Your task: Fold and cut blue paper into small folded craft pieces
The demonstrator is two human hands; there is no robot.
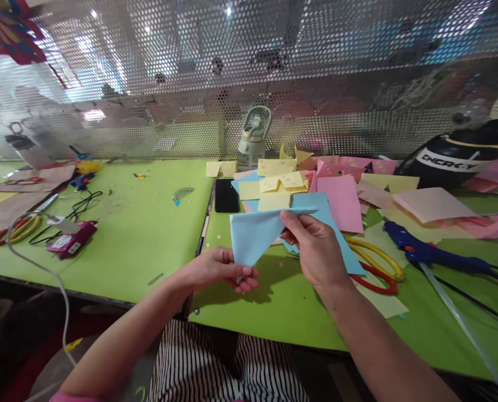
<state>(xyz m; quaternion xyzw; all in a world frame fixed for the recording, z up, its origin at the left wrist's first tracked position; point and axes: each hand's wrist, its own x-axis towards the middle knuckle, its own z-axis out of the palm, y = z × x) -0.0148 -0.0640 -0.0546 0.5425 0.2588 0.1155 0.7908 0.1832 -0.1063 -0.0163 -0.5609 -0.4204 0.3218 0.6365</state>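
Observation:
A folded piece of light blue paper (251,234) is held up over the green table, its long straight edge on top. My left hand (228,269) pinches its lower corner between thumb and fingers. Along the upper edge, my right hand (314,243) grips the same paper, thumb on the near face. Another blue sheet (336,237) lies behind and under the right hand. Scissors with red and yellow handles (378,279) lie just right of that hand, their blades mostly hidden by paper.
Yellow and pink cut papers (341,204) are piled behind my hands. A phone (226,195), a clear bottle (252,145) and a perforated metal screen (157,111) stand or lie beyond. At right are a blue glue gun (433,251) and a black bottle (450,159); a power strip (71,240) lies left.

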